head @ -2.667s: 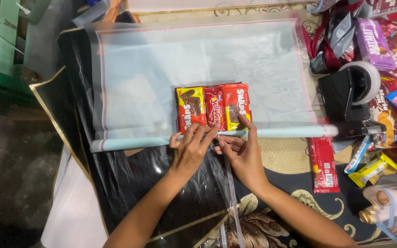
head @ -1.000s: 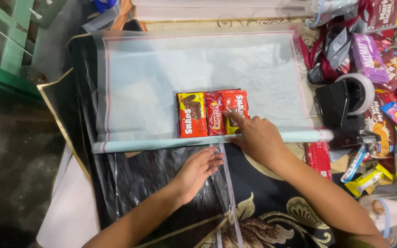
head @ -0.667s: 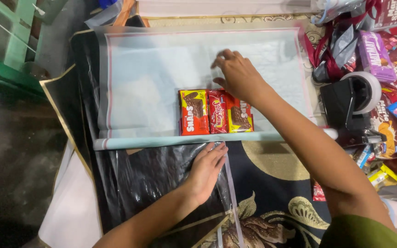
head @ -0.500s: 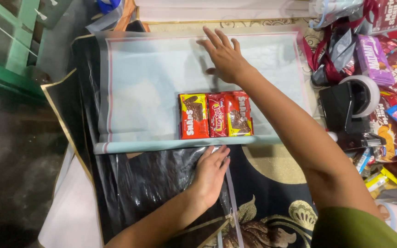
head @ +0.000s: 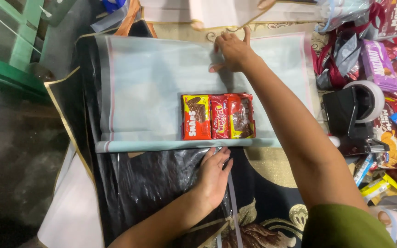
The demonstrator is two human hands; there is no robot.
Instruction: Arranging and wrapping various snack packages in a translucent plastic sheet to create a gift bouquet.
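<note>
My right hand (head: pixel 233 50) lies flat on the far part of the pale blue translucent wrapping sheet (head: pixel 157 78), fingers spread and pressed to it, gripping nothing; my forearm crosses the sheet's right half and hides what lies under it. My left hand (head: pixel 214 177) rests palm down on the crinkled black plastic film (head: pixel 157 183) just below the sheet's rolled near edge (head: pixel 161 145), fingers loosely extended with their tips close to that roll; whether they touch it I cannot tell; this hand holds nothing either.

Three red and yellow snack packets (head: pixel 218 116) sit side by side on the sheet, between my two hands, their lower ends right against the rolled edge; glare makes the middle one hard to read as a shape.

Under the film shows a dark cloth with gold ornament (head: pixel 272 202), partly covered by my arm and my green sleeve (head: pixel 345 229). To the right stands a black tape dispenser with a white roll (head: pixel 357 112), and beyond it a heap of coloured sweet wrappers (head: pixel 394 69) cut off by the frame edge. At the top a pale sheet of paper (head: pixel 226 11) is cropped; a fingertip at its edge may belong to someone else.
</note>
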